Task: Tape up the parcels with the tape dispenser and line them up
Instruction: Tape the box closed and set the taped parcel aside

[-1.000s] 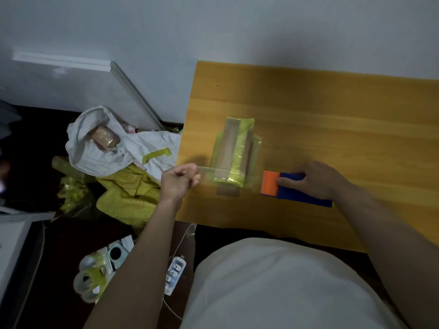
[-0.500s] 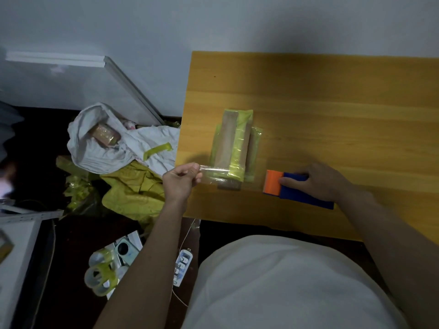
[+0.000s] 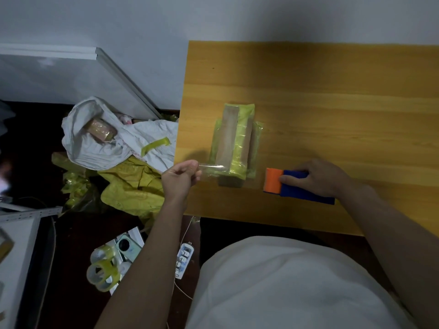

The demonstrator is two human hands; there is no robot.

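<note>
The parcel (image 3: 235,144) is lying near the left edge of the wooden tabletop (image 3: 332,103), long side running away from the person; it is wrapped in yellow-green tape with brown card showing along its top and at its near end. The left hand (image 3: 180,178) is hovering at the tabletop's left edge, its grip pinching the free end of a clear tape strip (image 3: 211,167) between thumb and curled fingers; the strip is stretching rightward and sticking across the parcel's near end. The right hand (image 3: 316,178) is resting on the tape dispenser (image 3: 299,185) (orange at its left end, blue along the rest), its grip curling over the blue body with the fingertips near the orange part; the dispenser is lying flat on the tabletop just right of the parcel, apart from it.

On the floor to the left, a white sack (image 3: 114,143) is lying open with a brown taped package (image 3: 101,130) inside; yellow plastic (image 3: 133,188) is bunching beneath it; nearer the person, tape rolls (image 3: 102,269), a phone (image 3: 126,248) and a power strip (image 3: 185,260) are lying together.
</note>
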